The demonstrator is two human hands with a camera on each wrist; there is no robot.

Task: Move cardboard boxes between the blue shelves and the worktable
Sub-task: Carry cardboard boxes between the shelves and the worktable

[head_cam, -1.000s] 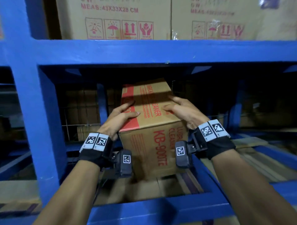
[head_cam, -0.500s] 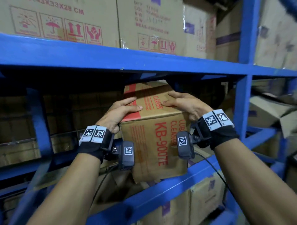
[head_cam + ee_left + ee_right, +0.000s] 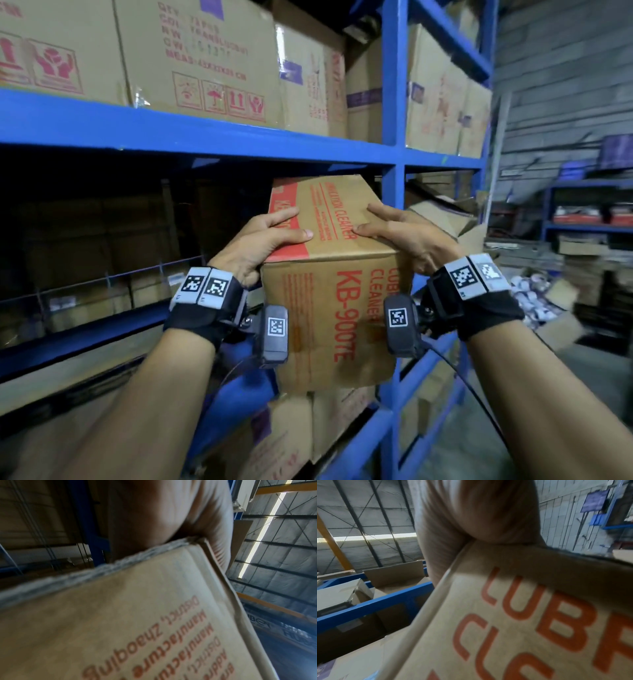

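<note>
A brown cardboard box (image 3: 329, 308) with red print "KB-900TE" and "CLEANER" hangs in the air in front of the blue shelves (image 3: 212, 133), clear of the shelf below. My left hand (image 3: 263, 240) grips its upper left corner, thumb on top. At the upper right corner my right hand (image 3: 400, 233) grips it, with fingers spread over the top. In the left wrist view the box (image 3: 120, 622) fills the frame under my palm (image 3: 163, 513). In the right wrist view the box (image 3: 513, 615) shows red letters below my palm (image 3: 479, 509).
Large cardboard boxes (image 3: 191, 58) stand on the shelf above. A blue upright post (image 3: 394, 102) rises just right of the held box. More boxes (image 3: 308, 435) sit on the lower shelf. At the right an aisle with loose boxes (image 3: 561, 325) and another blue rack (image 3: 582, 212) shows.
The box has come out of the shelf bay and up, held in both hands. The view has swung right, and the aisle now shows at the right.
</note>
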